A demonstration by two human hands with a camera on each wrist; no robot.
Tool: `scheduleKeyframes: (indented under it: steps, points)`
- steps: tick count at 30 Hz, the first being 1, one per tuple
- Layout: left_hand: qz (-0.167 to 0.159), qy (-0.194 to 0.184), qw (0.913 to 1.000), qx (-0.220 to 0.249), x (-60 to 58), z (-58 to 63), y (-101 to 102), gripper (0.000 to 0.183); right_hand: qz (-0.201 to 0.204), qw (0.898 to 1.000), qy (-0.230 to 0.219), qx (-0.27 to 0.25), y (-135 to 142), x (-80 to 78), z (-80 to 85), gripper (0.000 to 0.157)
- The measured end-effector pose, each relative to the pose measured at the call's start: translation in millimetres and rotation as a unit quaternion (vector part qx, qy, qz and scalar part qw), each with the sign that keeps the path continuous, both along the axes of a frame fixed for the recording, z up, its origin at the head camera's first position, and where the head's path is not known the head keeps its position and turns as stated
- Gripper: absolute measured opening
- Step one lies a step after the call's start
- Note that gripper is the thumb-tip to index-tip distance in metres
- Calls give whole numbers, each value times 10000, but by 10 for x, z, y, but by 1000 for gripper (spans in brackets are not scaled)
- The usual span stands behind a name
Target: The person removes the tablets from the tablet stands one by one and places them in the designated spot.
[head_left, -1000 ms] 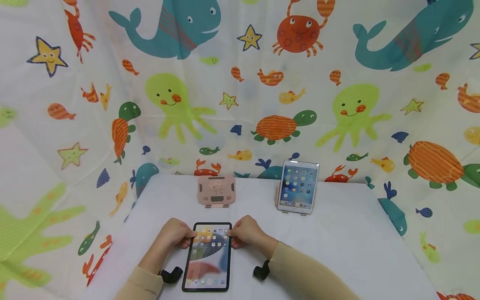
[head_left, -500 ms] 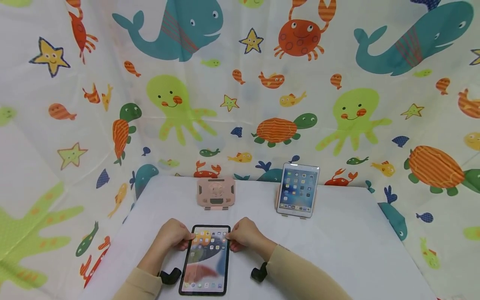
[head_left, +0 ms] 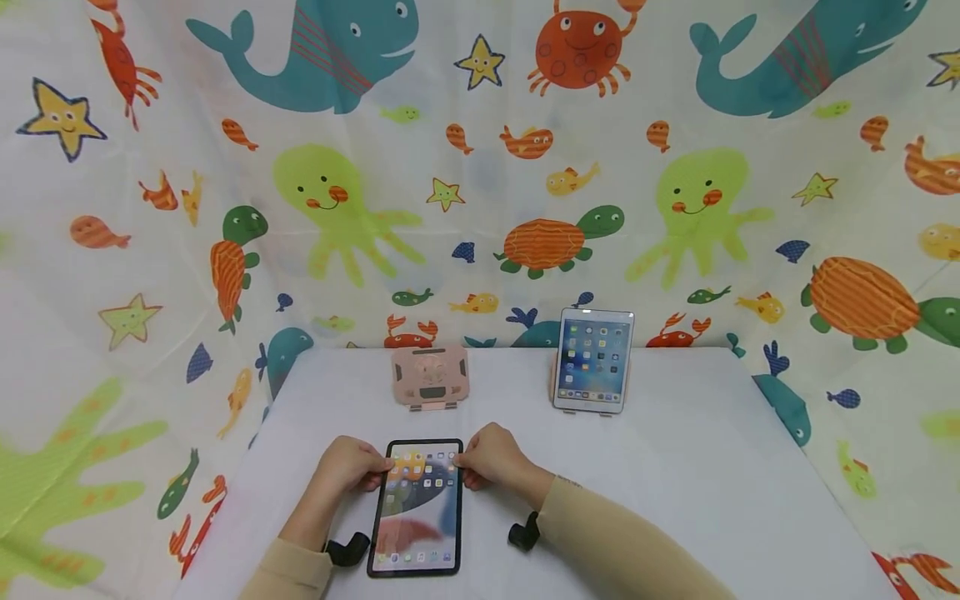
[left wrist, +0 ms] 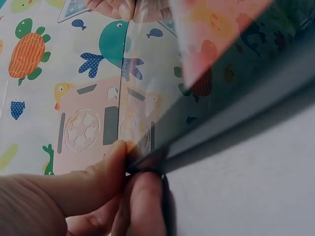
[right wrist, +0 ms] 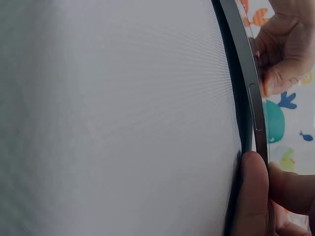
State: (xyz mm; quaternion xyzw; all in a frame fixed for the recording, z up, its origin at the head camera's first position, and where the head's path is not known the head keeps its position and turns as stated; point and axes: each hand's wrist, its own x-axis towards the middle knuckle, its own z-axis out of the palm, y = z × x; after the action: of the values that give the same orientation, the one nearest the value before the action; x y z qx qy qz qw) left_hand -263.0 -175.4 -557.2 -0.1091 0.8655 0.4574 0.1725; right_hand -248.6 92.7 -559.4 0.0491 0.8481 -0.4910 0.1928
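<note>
A black-rimmed tablet [head_left: 416,508], its screen lit with app icons, is in front of the person at the near part of the table. My left hand [head_left: 351,467] pinches its upper left edge; in the left wrist view the thumb lies on top and fingers lie under the edge. Opposite it, my right hand [head_left: 495,458] pinches the upper right edge. In the right wrist view the tablet's metal side [right wrist: 257,108] with a long button shows between thumb and finger, a dark strip beside it. How far the tablet stands off the cloth is hard to tell.
A pink case or stand [head_left: 431,379] with a ball design stands at the back. To its right a white-framed tablet [head_left: 592,360], screen lit, leans on another stand. A white cloth covers the table [head_left: 690,467]. Behind hangs a curtain [head_left: 465,275] with sea animals. Black wrist mounts [head_left: 348,550] sit at both wrists.
The head view has tilted slightly, shifting the whole scene in the frame. Both hands keep the same hold on the tablet, with no clear movement of it.
</note>
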Motion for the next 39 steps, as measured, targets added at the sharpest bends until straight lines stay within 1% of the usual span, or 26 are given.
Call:
scheduleKeyframes:
  steps: [3,6,9,14,18,20,24,27,30,34,37,39]
  points:
    - [186,-36,9997,123,-22,-2,-6,18,29,9999,14,147,-12,-46,28,25]
    - [279,-47,9994,174,-19,-17,-9,18,-20,9997,-3,250,-28,-44,34,26]
    - [286,4,9995,149,-6,-29,-2,18,-62,9994,71,333,-34,-20,26,26]
    - [300,134,9994,-86,-3,-11,-4,18,-4,9987,243,445,-68,-16,19,28]
    - [267,282,9992,-120,3,-8,5,18,-10,9979,351,542,-70,-28,-3,29]
    - [260,330,9990,-122,14,-20,10,18,0,9978,358,554,-58,-28,-10,29]
    - [259,434,9987,-111,30,-86,52,18,41,9977,340,580,10,-22,-37,30]
    - [261,476,9984,-136,71,-112,43,18,54,9979,395,520,16,21,-78,30]
    - [279,550,9979,-192,61,-124,83,18,52,9976,457,515,54,14,-68,30]
    - [336,648,9970,-265,30,-108,142,17,86,9972,517,535,100,-33,-26,30]
    - [385,666,9967,-267,53,-71,147,16,117,9975,527,449,102,-33,-18,29]
    - [391,648,9967,-299,80,-55,133,16,90,9983,445,356,89,-10,-26,29]
